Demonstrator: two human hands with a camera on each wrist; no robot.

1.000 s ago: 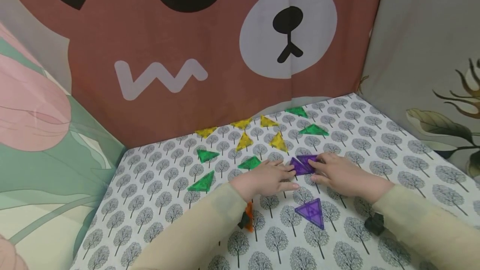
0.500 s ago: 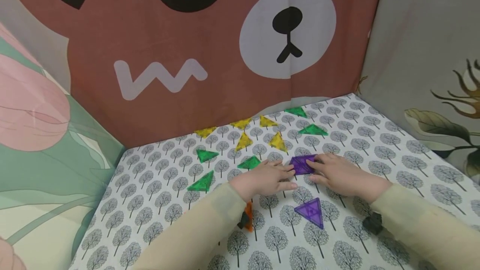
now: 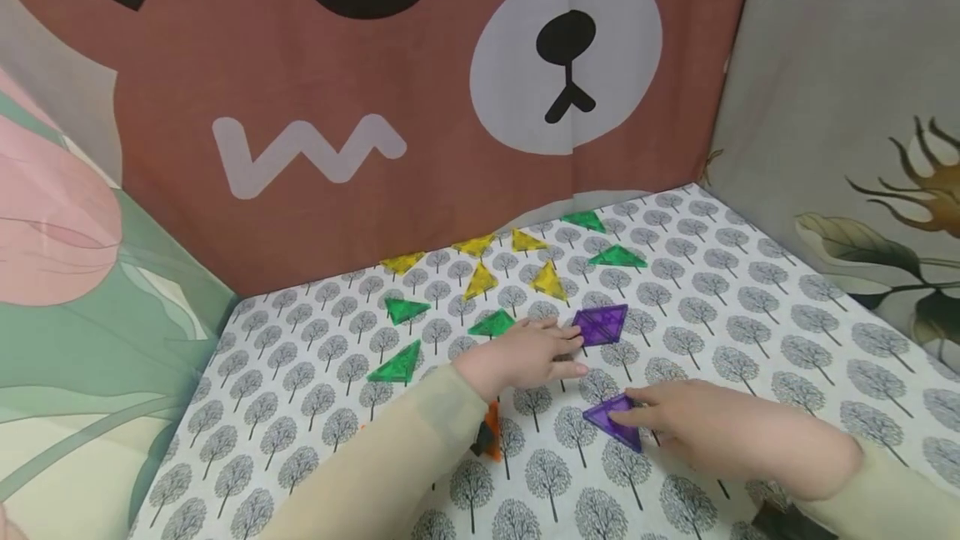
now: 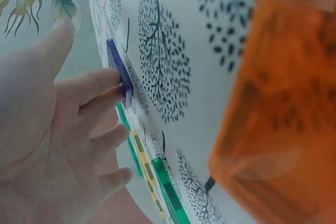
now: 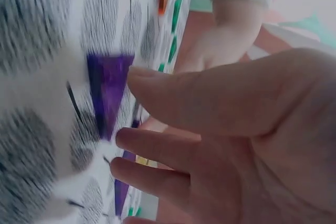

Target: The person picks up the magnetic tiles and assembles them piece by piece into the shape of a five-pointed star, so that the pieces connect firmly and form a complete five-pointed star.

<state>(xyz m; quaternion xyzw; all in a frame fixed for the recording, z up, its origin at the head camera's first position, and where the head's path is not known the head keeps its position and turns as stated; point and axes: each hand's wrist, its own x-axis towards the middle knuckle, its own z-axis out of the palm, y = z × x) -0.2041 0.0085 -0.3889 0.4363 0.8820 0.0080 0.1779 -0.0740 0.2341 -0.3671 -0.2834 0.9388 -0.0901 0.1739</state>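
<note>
Two purple triangular magnetic tiles (image 3: 600, 326) lie edge to edge as one four-sided shape. My left hand (image 3: 525, 354) rests beside them, its fingers stretched out and its fingertips at their left edge; the left wrist view shows those fingertips against a purple tile (image 4: 119, 69). Nearer to me lies a single purple triangular tile (image 3: 604, 413). Over its right side reaches my right hand (image 3: 727, 436), thumb and forefinger at the tile. In the right wrist view the thumb and fingers stand apart around that purple triangle (image 5: 107, 87), somewhat blurred.
Green triangular tiles (image 3: 397, 363) and yellow triangular tiles (image 3: 480, 282) lie scattered further back on the tree-print cloth (image 3: 555, 473). An orange tile (image 4: 278, 119) sits under my left forearm. A bear-print curtain (image 3: 337, 215) stands along the back edge.
The two purple tiles have closed their gap and now meet along an edge. My right hand has left them and come nearer to the single purple triangle. My left hand stays put.
</note>
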